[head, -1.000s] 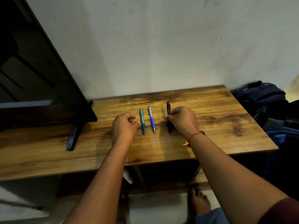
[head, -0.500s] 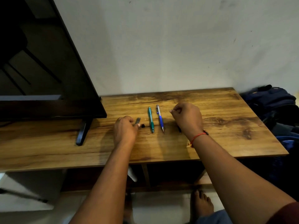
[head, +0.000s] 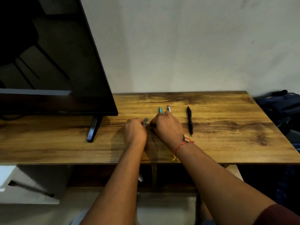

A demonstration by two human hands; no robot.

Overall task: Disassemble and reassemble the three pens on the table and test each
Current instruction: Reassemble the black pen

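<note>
My right grip [head: 167, 127] has left the black pen [head: 190, 120], which now lies alone at the right of the counter [head: 227, 143]. It reaches left across the teal pen [head: 160, 109] and blue pen [head: 168, 108]. Its fingers curl, but I cannot tell whether they hold anything. My left grip [head: 135, 132] pinches a grey piece [head: 145, 121], perhaps a pen part to fit next.
</note>
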